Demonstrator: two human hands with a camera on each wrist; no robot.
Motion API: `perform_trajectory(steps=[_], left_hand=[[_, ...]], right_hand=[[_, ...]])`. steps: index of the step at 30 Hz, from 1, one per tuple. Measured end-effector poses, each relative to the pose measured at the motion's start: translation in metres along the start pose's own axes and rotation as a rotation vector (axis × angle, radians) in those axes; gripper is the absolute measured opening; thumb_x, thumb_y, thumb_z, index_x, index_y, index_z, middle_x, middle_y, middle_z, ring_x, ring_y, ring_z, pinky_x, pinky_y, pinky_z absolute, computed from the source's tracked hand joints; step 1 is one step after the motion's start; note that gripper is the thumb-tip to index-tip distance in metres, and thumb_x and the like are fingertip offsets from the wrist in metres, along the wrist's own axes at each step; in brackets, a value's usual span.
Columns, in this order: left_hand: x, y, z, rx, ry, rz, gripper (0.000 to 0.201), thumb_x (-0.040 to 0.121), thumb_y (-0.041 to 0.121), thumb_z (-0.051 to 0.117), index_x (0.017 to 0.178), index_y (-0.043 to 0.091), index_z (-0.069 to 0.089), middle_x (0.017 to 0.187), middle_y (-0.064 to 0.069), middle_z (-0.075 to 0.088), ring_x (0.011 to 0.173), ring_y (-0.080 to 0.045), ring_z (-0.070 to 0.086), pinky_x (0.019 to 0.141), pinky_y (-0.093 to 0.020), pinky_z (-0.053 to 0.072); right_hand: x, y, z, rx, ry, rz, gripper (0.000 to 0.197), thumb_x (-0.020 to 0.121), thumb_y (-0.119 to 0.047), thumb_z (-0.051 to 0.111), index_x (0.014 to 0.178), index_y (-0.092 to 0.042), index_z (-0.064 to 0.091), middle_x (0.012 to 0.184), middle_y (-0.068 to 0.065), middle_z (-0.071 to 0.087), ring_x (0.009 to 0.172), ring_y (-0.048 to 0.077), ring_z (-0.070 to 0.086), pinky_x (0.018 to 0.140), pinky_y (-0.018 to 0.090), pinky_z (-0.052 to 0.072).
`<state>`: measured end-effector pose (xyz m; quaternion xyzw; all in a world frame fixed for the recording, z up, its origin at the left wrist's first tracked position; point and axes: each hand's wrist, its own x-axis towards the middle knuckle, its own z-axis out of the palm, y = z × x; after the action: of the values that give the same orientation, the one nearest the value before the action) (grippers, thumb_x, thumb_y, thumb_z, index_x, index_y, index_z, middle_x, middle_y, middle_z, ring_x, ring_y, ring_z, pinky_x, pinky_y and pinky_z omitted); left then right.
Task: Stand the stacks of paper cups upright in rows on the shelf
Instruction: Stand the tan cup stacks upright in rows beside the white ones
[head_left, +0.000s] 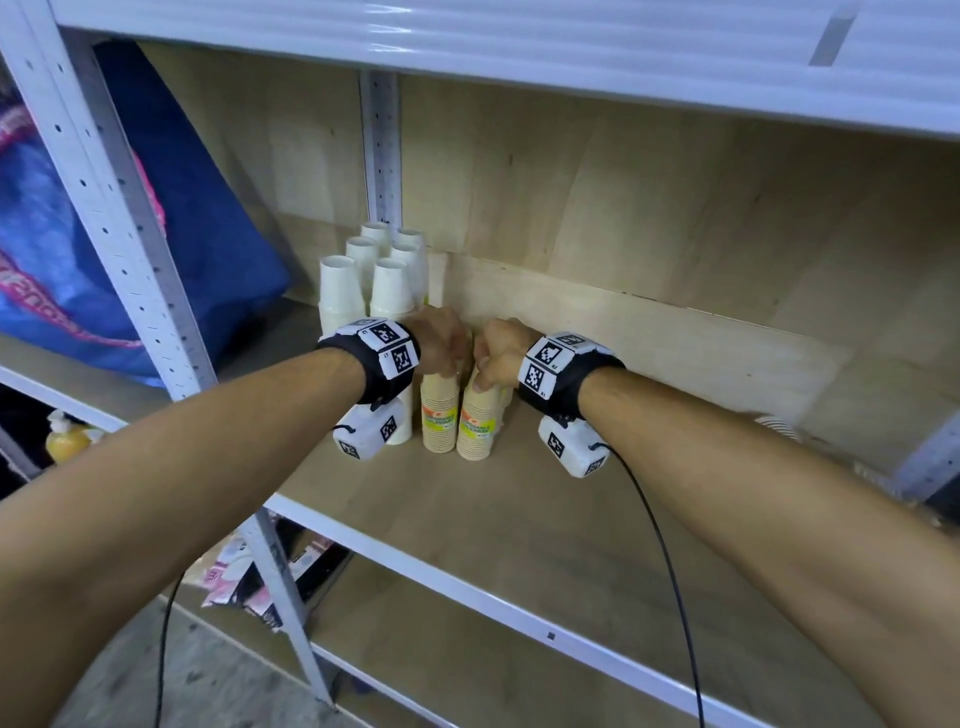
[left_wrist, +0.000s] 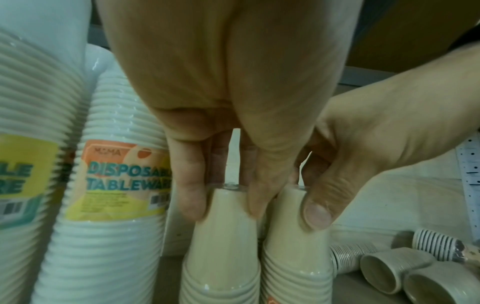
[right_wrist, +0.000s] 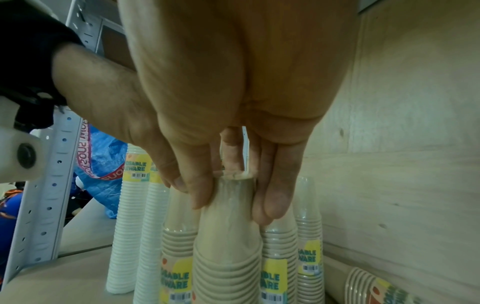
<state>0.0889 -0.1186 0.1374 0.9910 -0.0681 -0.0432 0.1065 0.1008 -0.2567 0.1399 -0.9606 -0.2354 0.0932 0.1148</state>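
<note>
Two tan cup stacks stand upright side by side on the wooden shelf (head_left: 467, 525). My left hand (head_left: 441, 343) grips the top of the left tan stack (head_left: 440, 415) from above; in the left wrist view the left hand (left_wrist: 224, 205) pinches that stack's top cup (left_wrist: 223, 242). My right hand (head_left: 491, 364) grips the top of the right tan stack (head_left: 477, 423), and in the right wrist view the right hand (right_wrist: 233, 201) has its fingers curled around this stack (right_wrist: 228, 246). Several white cup stacks (head_left: 363, 270) stand in rows behind and to the left.
More wrapped stacks (left_wrist: 389, 265) lie on their sides on the shelf to the right. Further tan stacks (right_wrist: 307, 236) stand near the back wall. A perforated metal upright (head_left: 135, 249) borders the shelf on the left, with a blue bag (head_left: 208, 223) behind it.
</note>
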Motion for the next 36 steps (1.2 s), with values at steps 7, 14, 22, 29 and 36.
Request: perform_trajectory(steps=[7,14,22,29,36], left_hand=[[0.007,0.002,-0.012,0.002,0.03,-0.011,0.032,0.083,0.012,0.071,0.114,0.018,0.069,0.113,-0.003,0.065,0.1,-0.02,0.06,0.076,-0.026,0.047],[0.025,0.016,-0.037,-0.032,0.087,0.02,0.029,0.079,0.014,0.07,0.106,0.022,0.068,0.107,0.004,0.054,0.095,-0.016,0.055,0.073,-0.027,0.046],[0.058,0.071,-0.023,-0.107,0.083,0.139,0.024,0.08,0.022,0.076,0.102,0.026,0.068,0.099,0.004,0.056,0.092,-0.019,0.059,0.078,-0.027,0.048],[0.082,0.123,0.011,-0.086,-0.004,0.257,0.029,0.083,0.024,0.075,0.11,0.025,0.067,0.106,0.002,0.058,0.095,-0.018,0.058,0.086,-0.027,0.049],[0.101,0.166,0.05,-0.112,-0.073,0.41,0.033,0.085,0.024,0.073,0.117,0.022,0.065,0.112,-0.001,0.059,0.101,-0.019,0.06,0.084,-0.026,0.048]], right_hand=[[0.0,0.01,-0.012,0.047,0.051,0.0,0.039,0.076,-0.024,0.079,0.107,-0.003,0.066,0.108,0.012,0.068,0.099,0.028,0.065,0.081,0.033,0.051],[-0.007,0.042,-0.042,-0.019,0.137,0.096,0.034,0.075,-0.024,0.079,0.105,-0.02,0.066,0.088,-0.003,0.064,0.083,0.018,0.062,0.057,0.022,0.04],[-0.038,0.114,-0.06,-0.027,0.152,0.264,0.042,0.076,-0.027,0.081,0.113,-0.017,0.065,0.096,-0.004,0.059,0.089,0.017,0.056,0.072,0.025,0.041],[-0.079,0.186,-0.048,-0.027,0.148,0.423,0.039,0.076,-0.028,0.08,0.111,-0.02,0.064,0.104,-0.004,0.057,0.093,0.017,0.054,0.074,0.026,0.04],[-0.109,0.241,-0.015,-0.02,0.085,0.525,0.041,0.074,-0.036,0.079,0.109,-0.027,0.059,0.107,-0.006,0.055,0.092,0.016,0.056,0.077,0.027,0.045]])
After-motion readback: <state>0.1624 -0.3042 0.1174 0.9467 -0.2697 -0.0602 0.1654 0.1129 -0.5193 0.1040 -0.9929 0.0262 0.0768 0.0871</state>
